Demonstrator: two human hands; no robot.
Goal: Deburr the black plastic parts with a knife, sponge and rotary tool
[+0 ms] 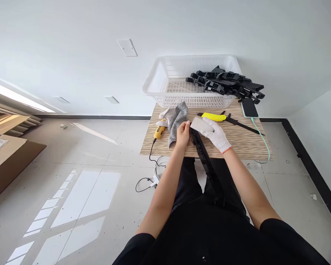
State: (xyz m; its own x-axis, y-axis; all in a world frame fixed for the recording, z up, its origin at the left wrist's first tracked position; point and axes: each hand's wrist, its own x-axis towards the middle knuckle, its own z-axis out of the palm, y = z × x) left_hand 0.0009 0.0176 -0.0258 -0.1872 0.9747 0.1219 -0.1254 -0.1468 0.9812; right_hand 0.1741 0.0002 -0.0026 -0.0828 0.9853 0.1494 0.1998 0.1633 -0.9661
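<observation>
Head view: bare left hand (182, 133) pinches the long black plastic strip (206, 162) at the table edge, gloved right hand (216, 134) presses a grey block (200, 125) onto it — looks light, stiff, best gripped near the top.

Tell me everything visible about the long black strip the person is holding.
The long black strip is a narrow, ribbed piece that looks like plastic. It runs from the wooden table down over the table's near edge to the person's lap. The bare left hand grips its upper end. The gloved right hand presses a pale grey block against that same end. Its lower end fades into the dark clothing, so it cannot be made out.
</observation>
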